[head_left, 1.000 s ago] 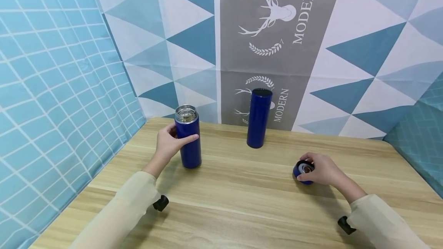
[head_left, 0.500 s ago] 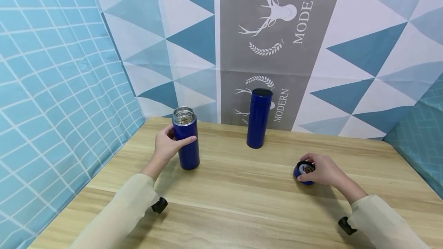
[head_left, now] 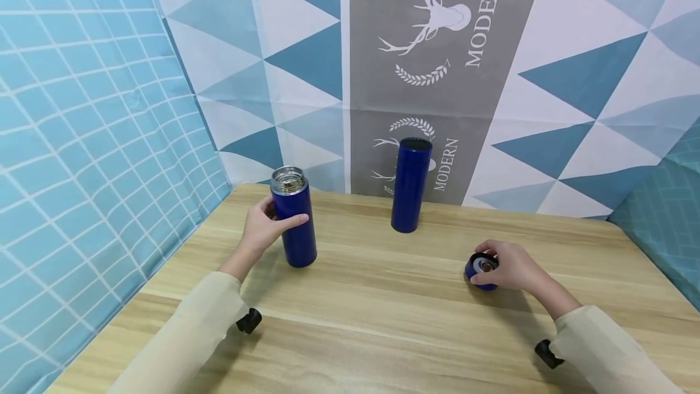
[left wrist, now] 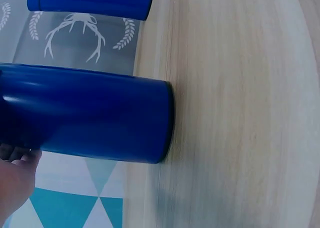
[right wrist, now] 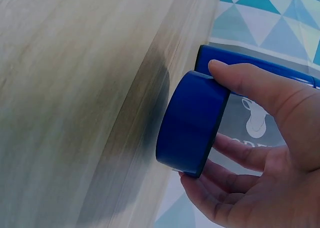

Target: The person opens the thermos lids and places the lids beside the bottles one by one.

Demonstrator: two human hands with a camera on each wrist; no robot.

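Uncapped blue flask (head_left: 299, 239): near back left corner of counter (head_left: 372, 315), gripped by left hand (head_left: 264, 227). Blue cap (right wrist: 190, 120): toward right edge, pinched by right hand (head_left: 511, 266). Lidded blue flask (head_left: 410, 190): near back edge.

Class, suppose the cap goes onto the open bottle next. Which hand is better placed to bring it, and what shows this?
Probably the right hand: it holds the blue cap, while the left hand grips the open bottle and seems better suited to steadying it.
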